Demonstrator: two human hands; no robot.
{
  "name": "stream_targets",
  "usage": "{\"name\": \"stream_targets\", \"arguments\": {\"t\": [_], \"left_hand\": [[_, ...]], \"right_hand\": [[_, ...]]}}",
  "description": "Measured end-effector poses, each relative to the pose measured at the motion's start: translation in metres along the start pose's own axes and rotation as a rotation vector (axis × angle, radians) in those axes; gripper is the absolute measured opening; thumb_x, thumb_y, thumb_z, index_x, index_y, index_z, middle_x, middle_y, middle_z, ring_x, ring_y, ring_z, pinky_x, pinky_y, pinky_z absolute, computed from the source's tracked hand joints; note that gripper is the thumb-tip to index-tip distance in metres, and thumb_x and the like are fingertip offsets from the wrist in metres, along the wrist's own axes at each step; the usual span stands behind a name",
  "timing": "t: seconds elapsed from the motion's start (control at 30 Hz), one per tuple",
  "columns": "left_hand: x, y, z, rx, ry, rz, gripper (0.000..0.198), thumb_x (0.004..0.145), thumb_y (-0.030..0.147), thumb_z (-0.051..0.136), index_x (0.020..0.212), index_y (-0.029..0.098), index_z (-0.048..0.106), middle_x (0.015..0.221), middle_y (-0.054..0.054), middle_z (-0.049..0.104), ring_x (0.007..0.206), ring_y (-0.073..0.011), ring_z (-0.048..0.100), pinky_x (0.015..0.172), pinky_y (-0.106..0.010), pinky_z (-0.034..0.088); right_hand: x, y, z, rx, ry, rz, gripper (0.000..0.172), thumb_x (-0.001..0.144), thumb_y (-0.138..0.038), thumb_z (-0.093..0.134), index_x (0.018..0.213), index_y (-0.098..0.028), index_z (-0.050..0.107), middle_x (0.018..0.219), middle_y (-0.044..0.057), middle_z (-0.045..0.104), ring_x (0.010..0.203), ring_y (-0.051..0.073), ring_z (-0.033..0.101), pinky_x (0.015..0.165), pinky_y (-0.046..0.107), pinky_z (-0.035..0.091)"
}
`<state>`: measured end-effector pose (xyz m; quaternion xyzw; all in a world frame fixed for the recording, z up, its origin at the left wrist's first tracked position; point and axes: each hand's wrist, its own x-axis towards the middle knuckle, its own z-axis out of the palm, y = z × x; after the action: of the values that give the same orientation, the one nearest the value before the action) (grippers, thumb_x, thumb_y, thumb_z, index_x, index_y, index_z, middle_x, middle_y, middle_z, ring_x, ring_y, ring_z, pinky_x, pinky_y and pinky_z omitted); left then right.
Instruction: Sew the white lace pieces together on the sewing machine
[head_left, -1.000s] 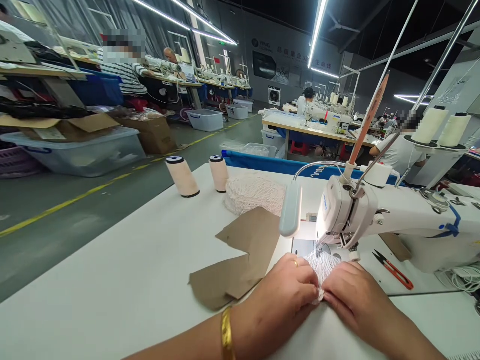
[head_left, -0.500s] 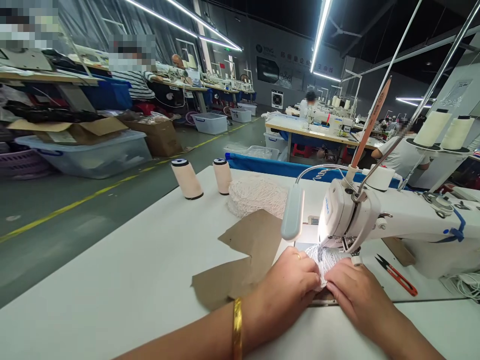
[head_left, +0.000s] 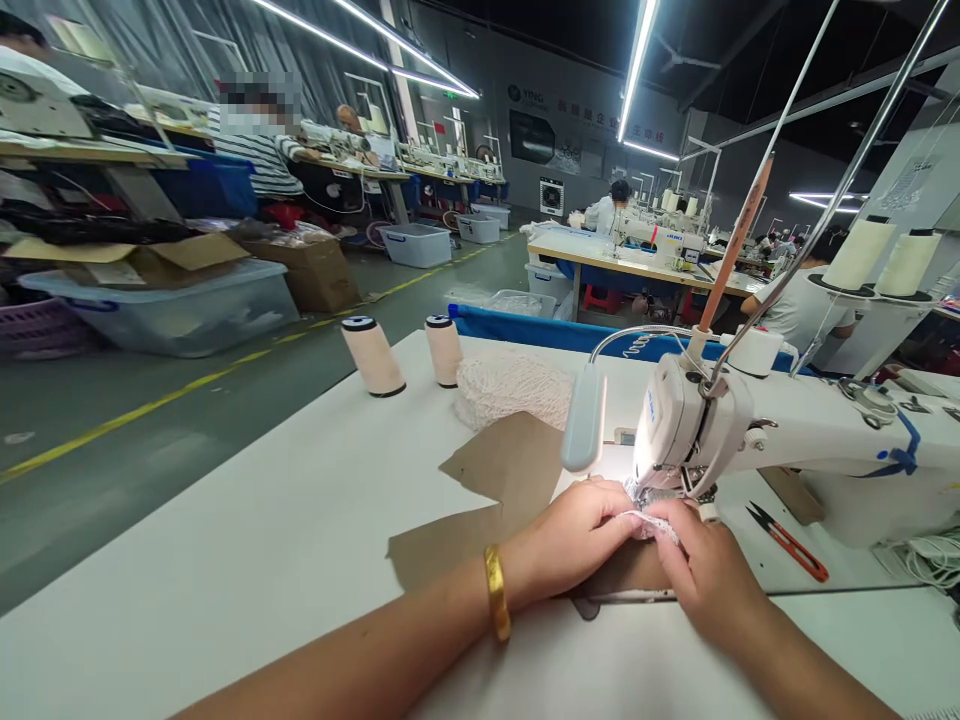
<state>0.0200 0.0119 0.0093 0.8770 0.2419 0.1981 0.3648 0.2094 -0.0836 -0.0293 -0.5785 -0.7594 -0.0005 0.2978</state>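
White lacy fabric point(head_left: 656, 523) lies bunched under the needle area of a white sewing machine point(head_left: 675, 415). From the left, my left hand point(head_left: 589, 530) pinches its edge between thumb and fingers, a gold bangle on the wrist. My right hand point(head_left: 701, 555) grips the fabric's other side, thumb and fingers pressed together. Beneath and left of my hands is a brown paper or cloth piece point(head_left: 517, 460) with a notched outline. A pile of cream lace point(head_left: 514, 390) rests behind it. The needle itself is hidden.
Two thread cones point(head_left: 373, 357) stand on the white table point(head_left: 262, 520). Red-handled snips point(head_left: 791, 543) lie right of the machine. A grey lamp point(head_left: 583, 418) hangs left of the machine head. People sit at other machines beyond.
My hands have drawn the fabric's near edge up and folded it, showing less of its spread surface. My left wrist has moved slightly up and right, uncovering brown material below the hands.
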Motion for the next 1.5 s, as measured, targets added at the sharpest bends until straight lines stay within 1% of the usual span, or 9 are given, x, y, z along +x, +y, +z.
{"name": "stream_targets", "arguments": {"t": [0.13, 0.27, 0.37, 0.47, 0.73, 0.9, 1.03, 1.17, 1.5], "left_hand": [[0.0, -0.002, -0.002, 0.014, -0.012, 0.039, 0.044, 0.103, 0.037, 0.043, 0.064, 0.019, 0.055, 0.068, 0.001, 0.06, 0.073, -0.0168, 0.055, 0.078, -0.03, 0.046], [-0.013, -0.006, -0.001, 0.153, -0.028, 0.224, 0.033, 0.103, 0.032, 0.055, 0.076, 0.019, 0.068, 0.083, -0.001, 0.07, 0.081, -0.0175, 0.061, 0.083, -0.032, 0.044], [-0.027, -0.006, 0.001, 0.321, 0.005, 0.332, 0.017, 0.099, 0.024, 0.067, 0.084, 0.023, 0.075, 0.091, -0.001, 0.074, 0.085, -0.0192, 0.063, 0.08, -0.034, 0.041], [-0.034, -0.005, 0.004, 0.401, 0.04, 0.38, 0.017, 0.099, 0.02, 0.068, 0.085, 0.024, 0.077, 0.087, -0.001, 0.074, 0.078, -0.0177, 0.061, 0.078, -0.035, 0.039], [-0.028, -0.007, 0.007, 0.467, 0.084, 0.391, 0.021, 0.096, 0.011, 0.064, 0.082, 0.022, 0.075, 0.087, 0.0, 0.074, 0.077, -0.018, 0.059, 0.076, -0.038, 0.036], [-0.022, -0.01, 0.004, 0.5, 0.121, 0.395, 0.02, 0.097, 0.01, 0.064, 0.082, 0.02, 0.074, 0.091, 0.0, 0.074, 0.08, -0.018, 0.06, 0.079, -0.037, 0.038], [-0.022, -0.012, 0.004, 0.513, 0.132, 0.438, 0.018, 0.098, 0.009, 0.061, 0.092, 0.02, 0.074, 0.097, -0.003, 0.074, 0.089, -0.0206, 0.063, 0.084, -0.037, 0.041], [-0.024, -0.014, 0.006, 0.505, 0.087, 0.501, 0.02, 0.097, 0.006, 0.058, 0.101, 0.02, 0.073, 0.092, -0.003, 0.074, 0.083, -0.0201, 0.063, 0.086, -0.038, 0.041], [-0.018, -0.021, 0.008, 0.548, 0.105, 0.458, 0.024, 0.102, 0.009, 0.052, 0.09, 0.019, 0.071, 0.09, -0.003, 0.075, 0.082, -0.0189, 0.063, 0.089, -0.038, 0.041]], "right_hand": [[0.003, 0.0, -0.006, 0.028, -0.016, -0.012, 0.022, 0.105, -0.018, 0.04, 0.102, -0.025, 0.061, 0.085, 0.003, 0.07, 0.076, 0.022, 0.065, 0.064, 0.031, 0.046], [-0.003, -0.001, -0.014, 0.032, -0.11, -0.177, 0.026, 0.097, -0.007, 0.043, 0.09, -0.025, 0.061, 0.084, 0.002, 0.067, 0.079, 0.021, 0.061, 0.067, 0.031, 0.045], [-0.011, -0.003, -0.021, 0.008, -0.152, -0.282, 0.027, 0.094, -0.003, 0.048, 0.098, -0.024, 0.064, 0.096, 0.003, 0.07, 0.086, 0.022, 0.061, 0.073, 0.033, 0.045], [-0.015, -0.005, -0.024, -0.011, -0.157, -0.295, 0.029, 0.095, -0.002, 0.051, 0.108, -0.024, 0.065, 0.102, 0.004, 0.071, 0.089, 0.022, 0.061, 0.075, 0.035, 0.044], [-0.012, 0.0, -0.018, -0.048, -0.156, -0.246, 0.031, 0.089, 0.001, 0.05, 0.104, -0.023, 0.064, 0.104, 0.004, 0.071, 0.092, 0.024, 0.061, 0.072, 0.036, 0.042], [-0.01, 0.002, -0.014, -0.064, -0.12, -0.212, 0.039, 0.088, 0.002, 0.05, 0.114, -0.023, 0.064, 0.105, 0.005, 0.071, 0.09, 0.024, 0.061, 0.07, 0.034, 0.044], [-0.009, 0.001, -0.014, -0.088, -0.071, -0.23, 0.041, 0.087, 0.003, 0.05, 0.117, -0.022, 0.063, 0.106, 0.006, 0.071, 0.09, 0.024, 0.063, 0.07, 0.034, 0.045], [-0.008, -0.001, -0.014, -0.083, -0.052, -0.268, 0.038, 0.089, 0.002, 0.048, 0.114, -0.022, 0.064, 0.102, 0.006, 0.071, 0.088, 0.024, 0.064, 0.071, 0.034, 0.046], [-0.006, 0.004, -0.01, -0.101, -0.021, -0.24, 0.039, 0.091, -0.001, 0.049, 0.119, -0.022, 0.066, 0.11, 0.009, 0.074, 0.096, 0.027, 0.067, 0.071, 0.036, 0.053]]}}
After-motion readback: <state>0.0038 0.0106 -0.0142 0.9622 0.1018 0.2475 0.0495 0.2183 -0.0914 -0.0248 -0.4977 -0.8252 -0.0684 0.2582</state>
